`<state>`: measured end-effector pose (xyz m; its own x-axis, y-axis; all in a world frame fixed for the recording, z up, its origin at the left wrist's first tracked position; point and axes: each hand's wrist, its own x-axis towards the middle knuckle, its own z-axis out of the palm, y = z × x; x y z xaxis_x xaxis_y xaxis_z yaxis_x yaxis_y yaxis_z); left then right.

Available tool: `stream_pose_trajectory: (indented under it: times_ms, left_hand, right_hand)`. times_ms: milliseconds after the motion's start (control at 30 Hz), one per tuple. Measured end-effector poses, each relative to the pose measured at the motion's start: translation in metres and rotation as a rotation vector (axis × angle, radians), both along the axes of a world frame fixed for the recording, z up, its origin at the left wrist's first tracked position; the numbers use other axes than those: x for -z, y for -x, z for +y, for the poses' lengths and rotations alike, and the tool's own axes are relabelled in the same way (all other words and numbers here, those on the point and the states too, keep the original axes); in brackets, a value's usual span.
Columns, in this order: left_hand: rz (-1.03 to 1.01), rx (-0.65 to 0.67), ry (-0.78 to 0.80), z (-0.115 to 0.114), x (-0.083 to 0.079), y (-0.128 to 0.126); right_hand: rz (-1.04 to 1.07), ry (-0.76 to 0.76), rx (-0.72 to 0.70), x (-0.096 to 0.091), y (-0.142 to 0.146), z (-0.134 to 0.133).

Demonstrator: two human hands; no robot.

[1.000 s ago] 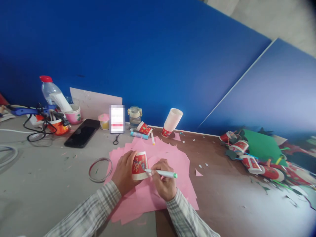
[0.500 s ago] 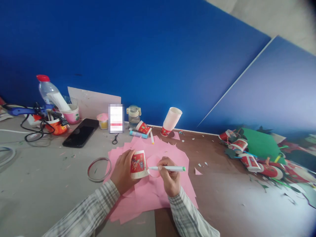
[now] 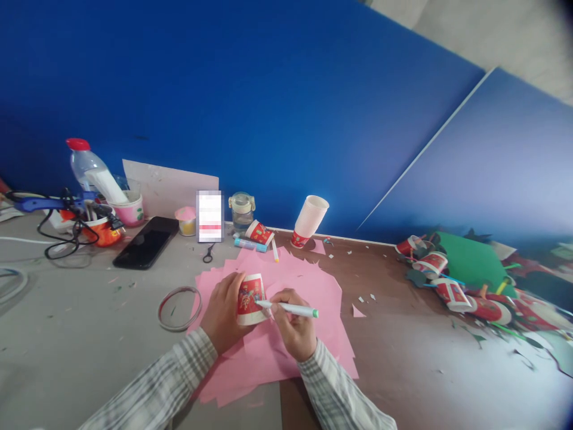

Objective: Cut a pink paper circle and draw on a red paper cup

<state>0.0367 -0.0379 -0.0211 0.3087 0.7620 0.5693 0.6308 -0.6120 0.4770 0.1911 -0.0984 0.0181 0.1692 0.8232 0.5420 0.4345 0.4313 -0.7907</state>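
In my left hand (image 3: 224, 307) is a red and white paper cup (image 3: 249, 301), held upside down with its wide rim toward the bottom. My right hand (image 3: 294, 325) grips a white marker pen (image 3: 293, 309) with a green end. The pen's tip lies against or just in front of the cup's printed side; I cannot tell if it touches. Beneath both hands spreads a pile of pink paper sheets (image 3: 313, 352) with uneven edges.
A roll of tape (image 3: 179, 308) lies left of the paper. Behind are a black phone (image 3: 147, 242), small scissors (image 3: 208, 253), a glue stick (image 3: 250, 245), a lidded jar (image 3: 242, 214) and leaning stacked cups (image 3: 308, 221). Cup crafts and green paper (image 3: 470, 263) are heaped at right.
My right hand has moved left with the marker, bringing its tip from beside the cup's edge over to the printed side. My left hand and the cup have stayed put.
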Motion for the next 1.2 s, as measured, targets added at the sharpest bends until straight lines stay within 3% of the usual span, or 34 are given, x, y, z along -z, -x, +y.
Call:
stream_pose_trajectory:
  times_ms: [600,967,1067,1200]
  left_hand:
    - [0.002,0.000,-0.030,0.000,0.000,0.000]
    - [0.021,0.013,0.028,0.000,-0.001,0.001]
    - [0.014,0.005,0.015,0.001,0.000,0.001]
    - [0.003,0.008,0.010,0.002,0.003,0.001]
  right_hand:
    - [-0.133,-0.080,-0.021,0.002,0.007,0.000]
    - [-0.133,-0.030,-0.050,-0.012,-0.006,-0.001]
    - [-0.027,0.019,-0.054,-0.009,-0.009,-0.001]
    - [0.352,0.085,-0.040,-0.002,-0.012,0.002]
